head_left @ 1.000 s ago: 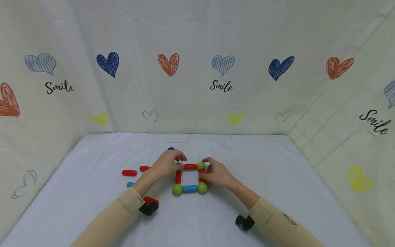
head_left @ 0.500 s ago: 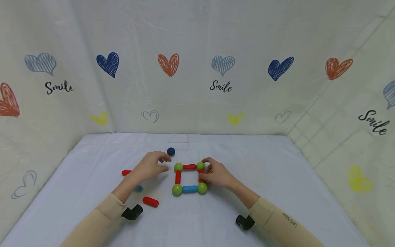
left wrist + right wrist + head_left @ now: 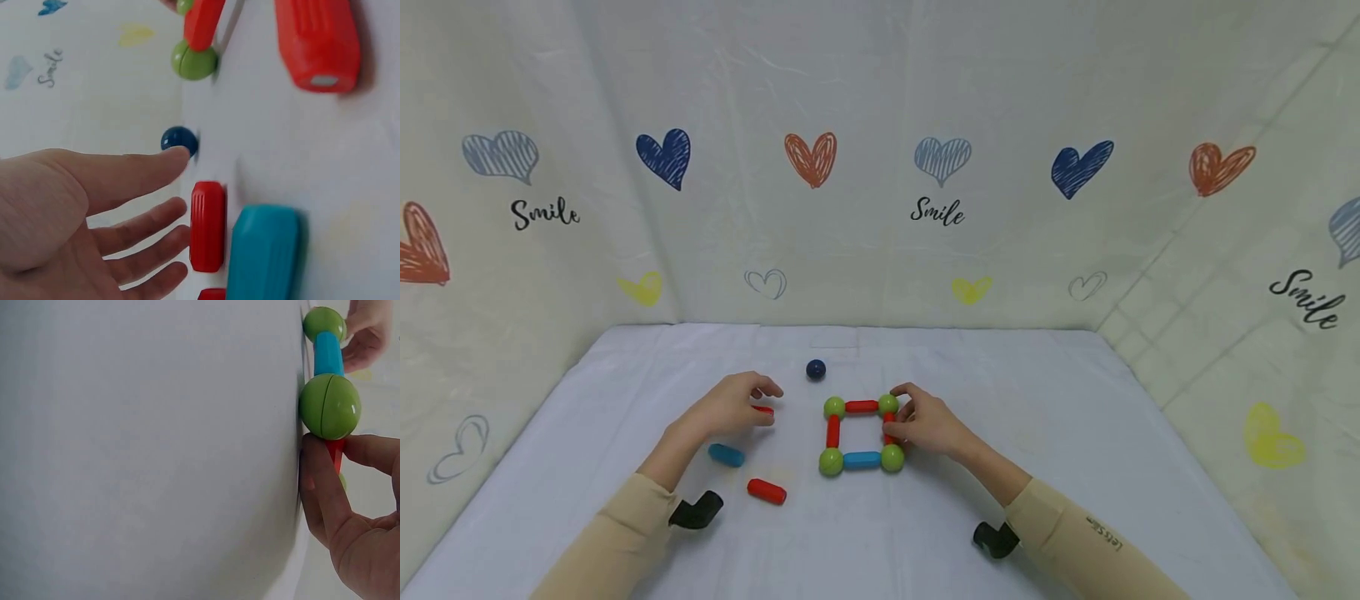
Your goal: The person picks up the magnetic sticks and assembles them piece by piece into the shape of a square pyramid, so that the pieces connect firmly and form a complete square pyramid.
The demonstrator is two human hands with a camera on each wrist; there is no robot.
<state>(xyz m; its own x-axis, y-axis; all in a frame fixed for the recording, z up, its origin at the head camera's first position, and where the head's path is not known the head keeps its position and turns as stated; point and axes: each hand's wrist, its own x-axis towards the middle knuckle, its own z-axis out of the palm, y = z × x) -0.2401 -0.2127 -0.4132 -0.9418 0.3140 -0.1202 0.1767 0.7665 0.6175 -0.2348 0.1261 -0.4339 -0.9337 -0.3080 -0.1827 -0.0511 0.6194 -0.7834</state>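
Note:
A square of red rods, one blue rod and green balls lies flat on the table. My right hand grips its right-hand red rod, thumb and fingers on either side of it. To the left of the square, my left hand hovers with relaxed fingers and a gap between thumb and fingers. Right by its fingers is a loose red rod, mostly covered by the hand in the head view. A loose blue rod lies just in front of that hand.
Closer to me on the left lies another red rod. Behind the square sits a dark blue ball. A white cloth covers the table, and a curtain printed with hearts hangs at the back and sides.
My left hand has left the square's far left corner and moved left towards the loose rods, uncovering the dark blue ball. My right hand has stayed on the square.

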